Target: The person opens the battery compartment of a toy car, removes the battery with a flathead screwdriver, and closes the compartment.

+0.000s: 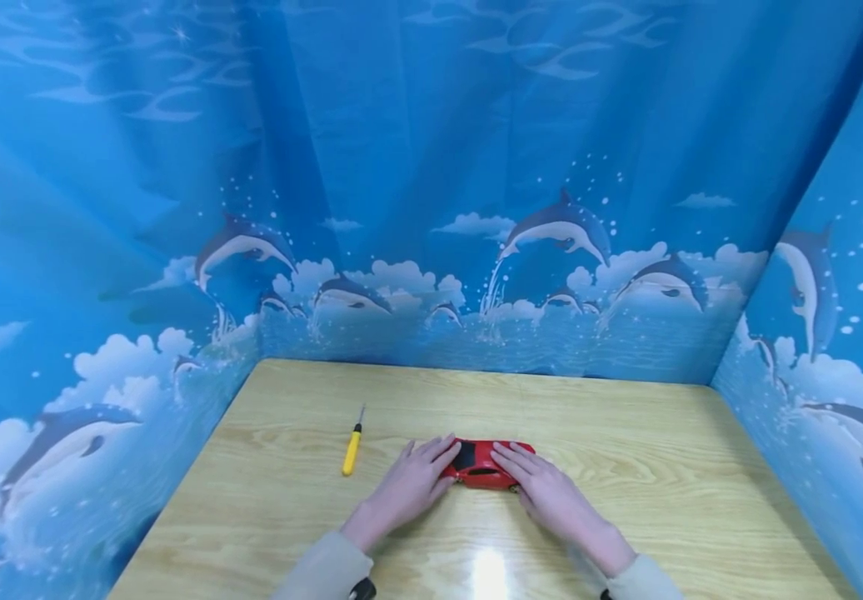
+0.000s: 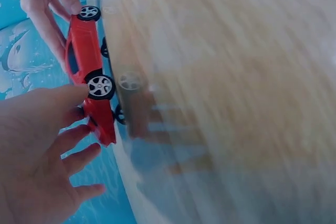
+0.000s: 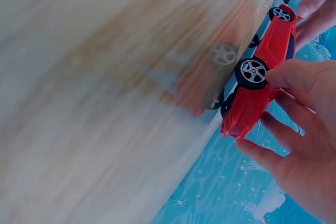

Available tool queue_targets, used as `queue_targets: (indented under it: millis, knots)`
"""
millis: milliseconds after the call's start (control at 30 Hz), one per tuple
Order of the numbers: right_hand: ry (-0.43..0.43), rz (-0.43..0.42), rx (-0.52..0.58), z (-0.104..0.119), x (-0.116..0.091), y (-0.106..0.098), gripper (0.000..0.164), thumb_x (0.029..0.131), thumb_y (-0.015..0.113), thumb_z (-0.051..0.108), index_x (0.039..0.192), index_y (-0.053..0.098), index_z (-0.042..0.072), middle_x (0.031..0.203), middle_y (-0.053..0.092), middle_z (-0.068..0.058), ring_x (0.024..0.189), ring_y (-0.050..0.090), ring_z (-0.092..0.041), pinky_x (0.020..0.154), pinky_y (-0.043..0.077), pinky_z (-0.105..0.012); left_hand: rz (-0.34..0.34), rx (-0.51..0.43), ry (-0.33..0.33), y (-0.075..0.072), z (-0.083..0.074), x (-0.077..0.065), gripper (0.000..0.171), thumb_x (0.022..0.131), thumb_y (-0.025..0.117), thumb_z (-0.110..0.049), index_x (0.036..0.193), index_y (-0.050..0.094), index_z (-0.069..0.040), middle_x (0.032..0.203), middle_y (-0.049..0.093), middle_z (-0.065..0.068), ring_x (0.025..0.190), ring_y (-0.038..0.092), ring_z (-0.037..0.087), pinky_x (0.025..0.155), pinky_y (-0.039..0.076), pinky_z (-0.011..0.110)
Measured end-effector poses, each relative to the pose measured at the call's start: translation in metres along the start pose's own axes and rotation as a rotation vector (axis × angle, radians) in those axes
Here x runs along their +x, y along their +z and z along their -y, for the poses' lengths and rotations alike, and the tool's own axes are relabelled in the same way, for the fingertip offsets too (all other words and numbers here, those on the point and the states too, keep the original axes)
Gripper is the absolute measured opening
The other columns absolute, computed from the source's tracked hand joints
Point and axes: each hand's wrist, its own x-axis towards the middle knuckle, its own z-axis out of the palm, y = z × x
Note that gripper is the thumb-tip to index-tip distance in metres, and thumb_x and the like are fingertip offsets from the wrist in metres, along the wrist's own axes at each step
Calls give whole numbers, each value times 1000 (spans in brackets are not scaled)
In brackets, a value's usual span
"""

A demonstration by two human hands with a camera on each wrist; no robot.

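A red toy car [image 1: 482, 467] with a dark windshield lies sideways on the wooden table between both hands. My left hand [image 1: 415, 477] grips its left end. In the left wrist view that hand's thumb is at a wheel [image 2: 100, 86], and the other fingers reach past the far side. My right hand [image 1: 547, 493] holds the right end. Its thumb lies at another wheel [image 3: 252, 73] in the right wrist view, with fingers spread along the opposite side. The wheels are close to the tabletop, which reflects them.
A screwdriver [image 1: 352, 450] with a yellow and black handle lies left of the car, its tip pointing to the back. Blue dolphin-printed curtains [image 1: 431, 250] surround the table [image 1: 626, 417] at the back and sides.
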Motion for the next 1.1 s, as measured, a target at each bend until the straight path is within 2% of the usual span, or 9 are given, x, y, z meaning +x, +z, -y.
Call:
queue_targets:
  millis: [133,433,600,833,1100]
  knots:
    - [-7,-17,-1,-1,-2,0,62,81,66,8,138,43,19,142,43,0,128,42,-23,100,42,-44,46,0,-17,4,-1,1,57,92,50,-40,143,32,-23,149,30,-1,133,36,21,105,27,56]
    - [-80,-71,-16,0,-13,0,61,79,68,11,136,46,16,139,46,-1,125,45,-26,96,44,-44,-1,-2,40,1,-4,-7,58,87,59,-38,140,39,-22,144,39,2,126,44,22,103,30,58]
    - [-143,-118,15,-5,-17,-2,63,75,73,15,133,50,14,136,49,-6,121,49,-28,93,45,-47,8,-7,46,1,-4,-9,62,85,63,-39,139,39,-22,144,39,1,126,45,21,103,31,57]
    - [-100,-116,18,-18,-27,-8,64,72,76,16,132,51,16,135,50,-4,117,52,-23,90,47,-49,7,-32,98,0,1,-11,72,78,70,-32,141,36,-22,146,36,4,126,44,22,103,32,54]
    - [-122,-126,-33,-29,-28,-5,65,70,77,17,131,52,17,130,53,-2,113,54,-20,89,48,-46,54,-27,88,1,7,-8,80,77,72,-32,144,29,-25,148,32,2,128,41,19,105,32,50]
